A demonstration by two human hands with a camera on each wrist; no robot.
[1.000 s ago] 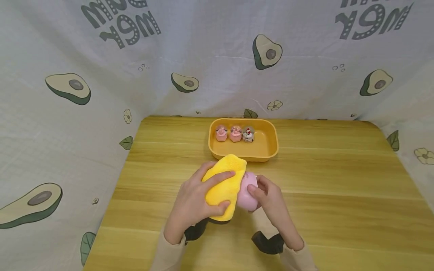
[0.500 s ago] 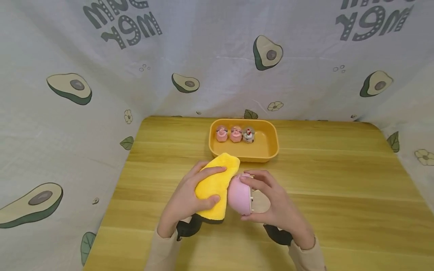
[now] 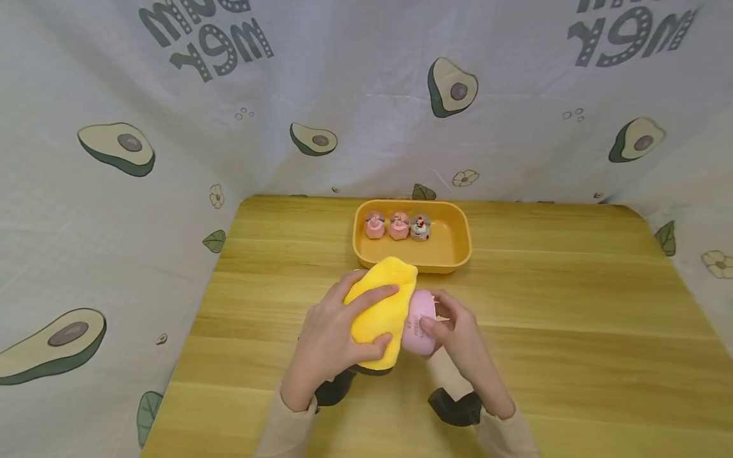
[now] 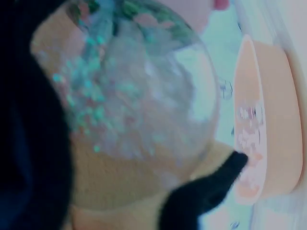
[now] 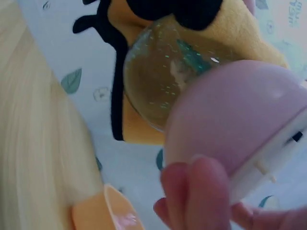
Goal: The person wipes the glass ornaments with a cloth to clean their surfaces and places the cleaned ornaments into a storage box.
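My left hand (image 3: 326,343) grips a yellow cloth (image 3: 375,323) with black trim, spread fingers pressing it round the clear dome of a snow globe. In the head view the cloth hides that dome; the right wrist view shows the dome (image 5: 151,84) against the cloth, with a green figure and glitter inside. Glitter also fills the dome (image 4: 139,96) in the left wrist view. My right hand (image 3: 462,337) holds the globe's pink base (image 3: 416,318), thumb on its side and fingers behind. Held sideways over the table, the globe has its underside, with small white pegs, facing right.
An orange-yellow tray (image 3: 449,254) stands just beyond my hands. Along its left part sit two small pink globes (image 3: 375,226) and a white one (image 3: 420,229) with a red figure. The wooden table (image 3: 572,305) meets a white avocado-print curtain (image 3: 372,102) behind.
Half a second ago the base was turned further round, the right hand spread wide across it. Now it has rolled back, its printed text shows, and both hands and cloth sit further right.
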